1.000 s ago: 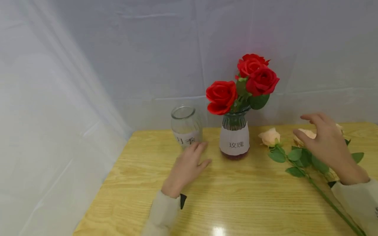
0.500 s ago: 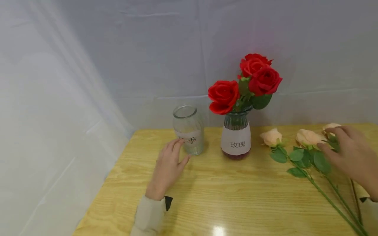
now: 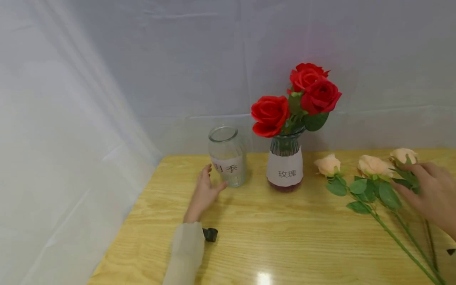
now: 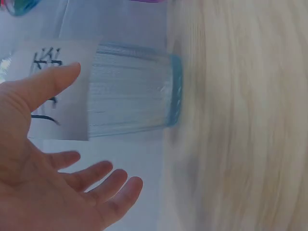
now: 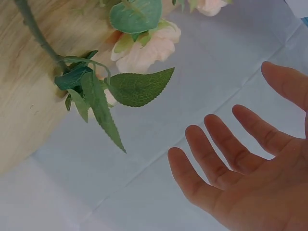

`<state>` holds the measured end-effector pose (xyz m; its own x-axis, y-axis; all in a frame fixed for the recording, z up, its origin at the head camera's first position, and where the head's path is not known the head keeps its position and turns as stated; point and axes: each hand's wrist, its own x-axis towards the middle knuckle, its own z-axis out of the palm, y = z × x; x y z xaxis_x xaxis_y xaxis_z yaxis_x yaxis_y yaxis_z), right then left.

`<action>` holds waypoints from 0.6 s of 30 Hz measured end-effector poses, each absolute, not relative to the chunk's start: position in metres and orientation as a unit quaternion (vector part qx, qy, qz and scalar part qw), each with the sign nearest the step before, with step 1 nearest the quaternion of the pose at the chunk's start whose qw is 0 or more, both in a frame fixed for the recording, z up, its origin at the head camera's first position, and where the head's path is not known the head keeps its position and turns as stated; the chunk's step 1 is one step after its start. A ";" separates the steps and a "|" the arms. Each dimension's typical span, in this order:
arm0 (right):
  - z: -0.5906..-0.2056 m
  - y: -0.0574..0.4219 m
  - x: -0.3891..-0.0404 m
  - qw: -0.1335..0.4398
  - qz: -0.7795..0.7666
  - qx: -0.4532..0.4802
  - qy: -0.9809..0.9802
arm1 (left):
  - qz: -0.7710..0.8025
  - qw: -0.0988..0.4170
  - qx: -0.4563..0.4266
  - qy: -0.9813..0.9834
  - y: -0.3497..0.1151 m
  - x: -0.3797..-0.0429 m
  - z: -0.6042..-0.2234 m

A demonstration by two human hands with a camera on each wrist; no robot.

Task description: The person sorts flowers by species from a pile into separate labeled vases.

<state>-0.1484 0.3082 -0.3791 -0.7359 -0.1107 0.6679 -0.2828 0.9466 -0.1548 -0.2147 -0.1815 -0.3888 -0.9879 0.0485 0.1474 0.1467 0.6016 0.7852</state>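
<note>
Far L: pale cloth (image 3: 89, 67) hung down the side & across the back. Wooden table (image 3: 285, 237) in front of it. L sleeve (image 3: 185, 249) on that side, dark wrist camera (image 3: 211, 234) by the cuff.

L hand (image 3: 204, 193) just beside lower L of clear jar (image 3: 225, 151); thumb & fingers wide apart, nothing gripped. Jar's upright nr table's back edge, L of the vase; mouth open, far wall visible thru glass, paper label (image 3: 228, 168) reads 月季. Head cam can't settle contact. L wrist cam adds the palm, thumb crossing in front of label, 4 fingers spread below, plus jar's ribbed lower wall & base rim.

Next, ribbed vase (image 3: 284, 148), upright: 3 red roses (image 3: 269, 114) w/ green leaves (image 3: 315, 121), stems down inside neck. White tag (image 3: 285, 171) reads 玫瑰; purplish at base.

Then 3 peach roses lying on table, R of vase: L one (image 3: 328, 164), mid one (image 3: 372, 165), R one (image 3: 404, 155). R hand (image 3: 432, 196) by R one; head view has thumb & finger overlapping its foliage. R wrist cam shows fingers spread wide, holding nothing, & a gap to serrated leaf (image 5: 139, 88) there; also a thick stem (image 5: 37, 32) close up.
</note>
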 end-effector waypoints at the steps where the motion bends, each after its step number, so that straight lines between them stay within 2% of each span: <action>1: -0.380 0.310 -0.149 0.356 0.123 0.112 -0.920 | -0.467 0.047 -0.050 -0.882 -0.182 -0.218 -0.391; 7: -0.389 0.321 -0.151 0.386 0.123 0.142 -0.903 | -0.556 0.033 -0.043 -0.830 -0.176 -0.234 -0.402; 9: -0.392 0.324 -0.148 0.356 0.144 0.129 -0.914 | -0.575 0.025 -0.039 -0.817 -0.172 -0.237 -0.404; 13: -0.413 0.350 -0.151 0.256 0.235 0.066 -0.935 | -0.594 0.012 -0.038 -0.804 -0.166 -0.244 -0.410; 18: -0.473 0.417 -0.180 0.215 0.328 -0.009 -0.920 | -0.580 0.019 -0.046 -0.813 -0.163 -0.247 -0.413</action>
<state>-0.1797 0.4171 -0.4725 -0.9074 0.1571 0.3897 -0.1249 0.7847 -0.6072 -0.2467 -0.1626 -0.4133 -0.9951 0.0516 0.0843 0.0965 0.3231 0.9414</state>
